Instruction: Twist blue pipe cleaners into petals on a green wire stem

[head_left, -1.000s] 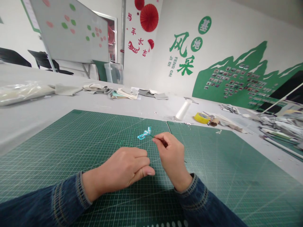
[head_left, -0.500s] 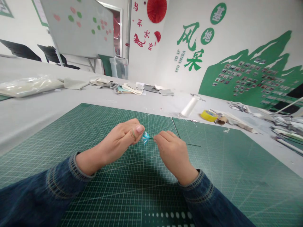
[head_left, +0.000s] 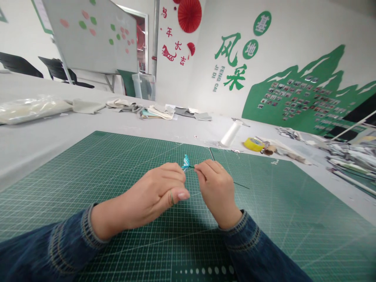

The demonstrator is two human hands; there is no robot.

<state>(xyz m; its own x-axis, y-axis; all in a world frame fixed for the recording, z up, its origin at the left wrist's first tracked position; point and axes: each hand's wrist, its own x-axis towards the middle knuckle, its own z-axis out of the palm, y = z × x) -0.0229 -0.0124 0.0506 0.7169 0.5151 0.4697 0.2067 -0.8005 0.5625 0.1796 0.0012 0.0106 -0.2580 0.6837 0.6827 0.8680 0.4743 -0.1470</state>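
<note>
one hand [head_left: 216,192] pinches a blue-tipped dark stem [head_left: 187,162]

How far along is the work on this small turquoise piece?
Done: the turquoise piece already looks shaped, sitting at the end of a thin dark wire. In hand: the right hand pinches the wire, with the left hand curled close by. Left: the wire's length stays bare; how much remains cannot be told.
</note>
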